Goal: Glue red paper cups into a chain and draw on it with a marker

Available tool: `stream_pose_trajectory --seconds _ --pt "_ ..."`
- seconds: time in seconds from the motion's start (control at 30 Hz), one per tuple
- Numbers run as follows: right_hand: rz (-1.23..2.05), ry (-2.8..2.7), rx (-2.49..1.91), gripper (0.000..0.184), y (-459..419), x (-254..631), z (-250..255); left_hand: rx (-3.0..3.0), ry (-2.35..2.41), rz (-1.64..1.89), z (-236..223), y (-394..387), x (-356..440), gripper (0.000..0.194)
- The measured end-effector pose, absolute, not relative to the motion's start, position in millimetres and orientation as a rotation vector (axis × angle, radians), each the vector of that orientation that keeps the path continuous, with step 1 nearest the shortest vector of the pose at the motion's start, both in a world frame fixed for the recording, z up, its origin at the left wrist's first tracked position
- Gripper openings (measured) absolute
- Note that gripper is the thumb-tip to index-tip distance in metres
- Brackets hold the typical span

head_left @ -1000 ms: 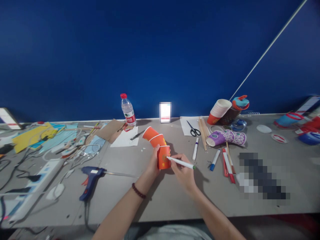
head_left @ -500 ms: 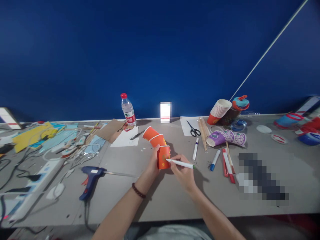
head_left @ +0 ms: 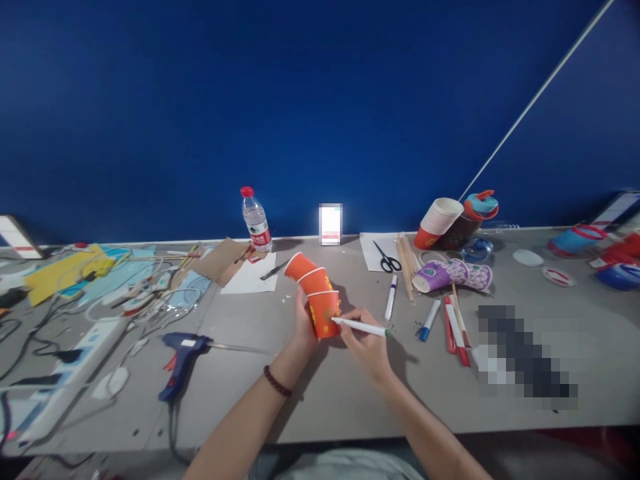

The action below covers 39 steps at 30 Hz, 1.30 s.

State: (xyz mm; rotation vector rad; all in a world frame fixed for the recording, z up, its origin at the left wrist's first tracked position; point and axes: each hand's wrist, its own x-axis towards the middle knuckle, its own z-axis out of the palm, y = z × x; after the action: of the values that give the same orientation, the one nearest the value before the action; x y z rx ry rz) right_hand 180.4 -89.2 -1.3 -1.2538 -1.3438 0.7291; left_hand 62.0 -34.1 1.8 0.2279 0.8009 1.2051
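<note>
Orange paper cups (head_left: 316, 285), three joined in a curved row, are held in my left hand (head_left: 302, 321), which wraps round the near cup from its left side. My right hand (head_left: 366, 341) pinches a white marker (head_left: 361, 327) with a green end. The marker's tip touches the near cup, where green marks show among the yellow print. Right of my hand lie a white marker with a purple band (head_left: 391, 297), a blue-capped marker (head_left: 431, 320) and red markers (head_left: 457, 332).
At the left are a glue gun (head_left: 184, 363), a power strip (head_left: 75, 373) and tangled cables. A water bottle (head_left: 257, 221) stands at the back. Scissors (head_left: 388, 259), wooden sticks (head_left: 407, 267), purple cups (head_left: 453, 275) and a cup stack (head_left: 438, 223) are to the right.
My left thumb has slipped from the near cup's front to its left side, uncovering more yellow print. The marker stays at nearly the same spot on the cup.
</note>
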Motion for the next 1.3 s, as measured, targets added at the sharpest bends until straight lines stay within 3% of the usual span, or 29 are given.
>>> stream_pose_trajectory --seconds 0.13,1.3 --pt "0.743 -1.335 -1.263 0.010 -89.3 180.1 -2.1 0.294 0.834 1.178 -5.2 -33.0 63.5 0.045" --pt "0.744 -1.330 -1.268 0.008 -89.5 180.9 -3.0 0.347 0.889 1.151 -5.0 -34.4 63.2 0.041"
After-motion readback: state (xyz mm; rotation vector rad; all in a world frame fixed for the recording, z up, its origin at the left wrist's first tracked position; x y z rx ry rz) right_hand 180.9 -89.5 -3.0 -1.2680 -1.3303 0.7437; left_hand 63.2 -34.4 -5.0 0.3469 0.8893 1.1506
